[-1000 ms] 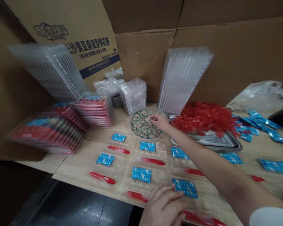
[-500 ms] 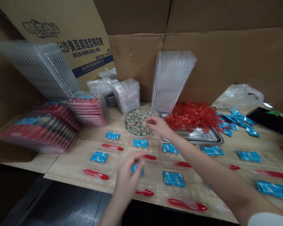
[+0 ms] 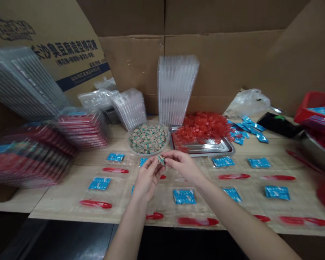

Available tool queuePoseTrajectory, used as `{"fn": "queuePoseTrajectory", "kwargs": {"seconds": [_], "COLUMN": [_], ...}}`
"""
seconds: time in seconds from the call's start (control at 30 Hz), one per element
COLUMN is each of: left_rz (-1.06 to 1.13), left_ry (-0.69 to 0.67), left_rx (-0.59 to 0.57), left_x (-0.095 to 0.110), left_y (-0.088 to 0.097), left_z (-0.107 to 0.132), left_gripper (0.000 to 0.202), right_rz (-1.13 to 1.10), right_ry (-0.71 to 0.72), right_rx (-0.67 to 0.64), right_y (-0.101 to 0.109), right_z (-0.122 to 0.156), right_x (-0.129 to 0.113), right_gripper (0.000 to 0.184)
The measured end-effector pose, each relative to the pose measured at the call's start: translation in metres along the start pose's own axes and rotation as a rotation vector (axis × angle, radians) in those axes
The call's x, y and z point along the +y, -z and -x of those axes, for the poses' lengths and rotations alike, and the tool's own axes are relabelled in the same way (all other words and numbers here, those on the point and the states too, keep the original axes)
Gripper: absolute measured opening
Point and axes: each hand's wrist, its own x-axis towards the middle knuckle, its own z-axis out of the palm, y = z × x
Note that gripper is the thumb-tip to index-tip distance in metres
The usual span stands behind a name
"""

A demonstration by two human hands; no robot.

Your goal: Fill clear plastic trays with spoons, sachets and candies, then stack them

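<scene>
Just in front of the round bowl (image 3: 148, 154), my left hand (image 3: 146, 175) and my right hand (image 3: 183, 165) meet. Between their fingertips is a small green-and-tan wrapped piece (image 3: 161, 159); whether there is more than one is unclear. Both hands are closed in a pinch on it. Many similar pieces (image 3: 148, 137) fill the bowl. Under and around my hands lie clear plastic trays, with blue packets (image 3: 184, 196) and slim red plastic items (image 3: 197, 221) in them. My forearms and hands cover some of these.
A metal tray (image 3: 219, 148) bears a heap of red plastic pieces (image 3: 206, 126). Loose blue packets (image 3: 250, 126), a black object (image 3: 278, 124) and a red basket (image 3: 308, 103) are to the right. Clear tray stacks (image 3: 176, 90) and filled packs (image 3: 81, 126) stand behind and left, before cardboard.
My right hand has come from the bowl towards me with a wrapped piece. My left hand has risen to meet it. The view has turned right, showing the red basket.
</scene>
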Motion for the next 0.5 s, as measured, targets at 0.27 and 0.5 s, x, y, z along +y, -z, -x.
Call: {"fn": "queuePoseTrajectory", "kwargs": {"seconds": [0.27,0.5], "left_rz": [0.071,0.020], "left_ry": [-0.016,-0.055], "left_rx": [0.121,0.119], "left_x": [-0.015,-0.017], "left_y": [-0.016,-0.013], "left_z": [-0.003,-0.002], "left_gripper": [0.010,0.015], "right_rz": [0.245,0.573], "right_ry": [0.126,0.229], "right_rx": [0.155,0.183], "right_y": [0.001,0.003], "right_z": [0.006,0.006], "right_x": [0.010,0.006], "right_gripper": [0.023,0.008]}}
